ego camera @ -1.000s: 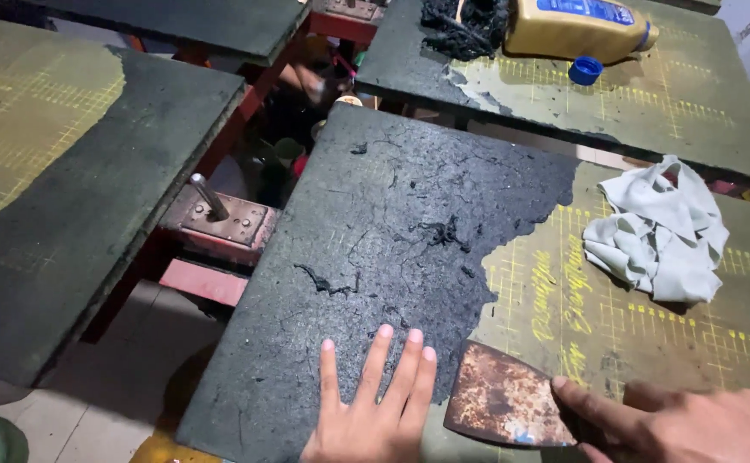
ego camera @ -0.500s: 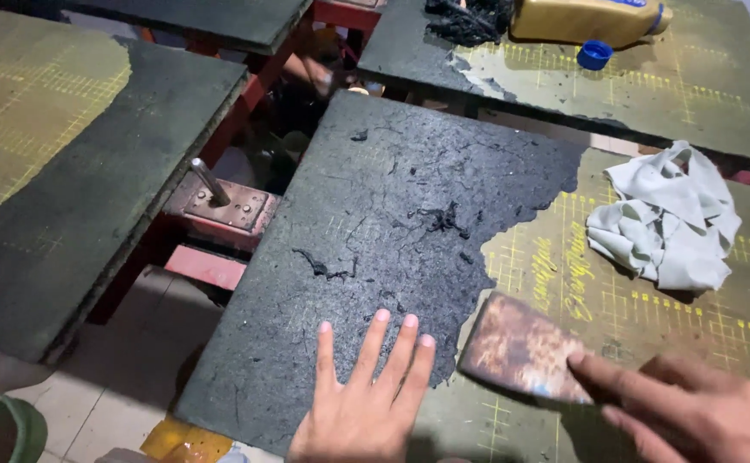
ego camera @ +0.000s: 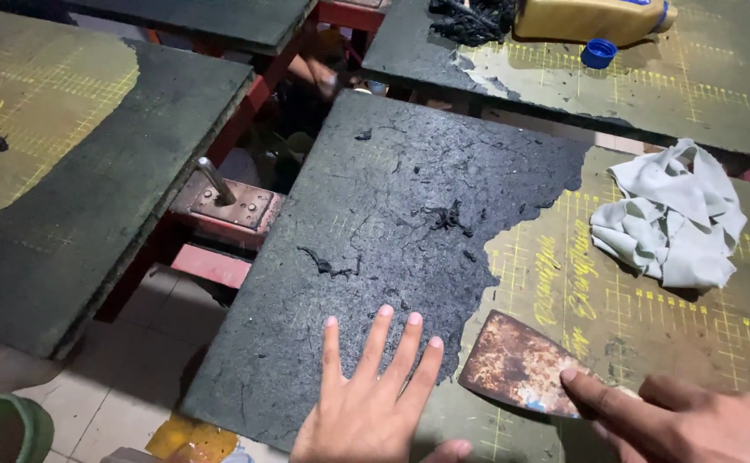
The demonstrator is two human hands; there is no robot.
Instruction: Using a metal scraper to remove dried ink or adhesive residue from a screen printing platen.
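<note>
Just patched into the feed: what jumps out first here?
A dark crusted coating covers most of the centre board, scraped back to yellow gridlines on its right. At the bottom, the left hand lies flat on the coating while the right hand presses a rusty scraper at its edge.

Pale tiled floor (ego camera: 126, 386) below, smudged, with a yellow patch (ego camera: 188, 435) near the bottom edge. Green bucket (ego camera: 2, 429) in the lower left corner. Red metal frame (ego camera: 212, 261) between the boards, carrying a rusty plate with a steel lever (ego camera: 216, 182) standing tilted. Dark, rough-coated board (ego camera: 66, 214) at left, with a bare yellowish area showing grid lines. Another board (ego camera: 675, 94) at top right, likewise partly dark, partly gridded. A further dark board (ego camera: 203, 17) along the top edge. Dim, even light, no windows or walls in view.
</note>
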